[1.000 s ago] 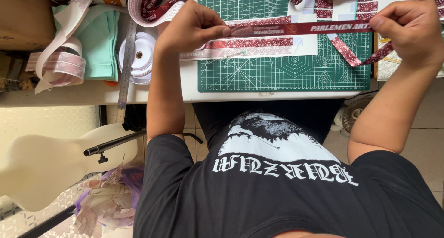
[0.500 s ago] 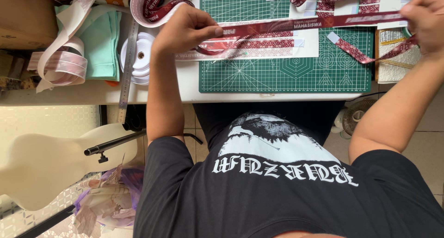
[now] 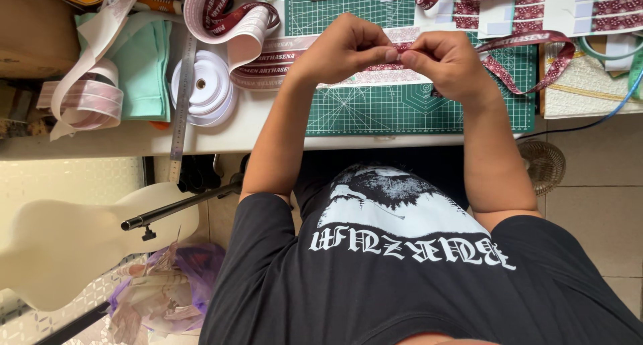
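White worktop (image 3: 221, 134) and green gridded cutting mat (image 3: 375, 110) are seen beneath the left hand (image 3: 338, 50) and right hand (image 3: 452, 63), now drawn together, pinched shut on the maroon patterned woven ribbon (image 3: 395, 48), previously stretched wide.

Both hands meet over cutting mat (image 3: 375, 110), left hand (image 3: 345, 50) beside right hand (image 3: 449, 63), fingertips touching, ribbon (image 3: 395, 48) pinched between, probably. Ribbon roll (image 3: 201, 85) left of mat, ruler (image 3: 181, 104) just beside it. Folded cloth (image 3: 144, 67) further left. Fan (image 3: 542, 165) on floor right of table (image 3: 221, 134).
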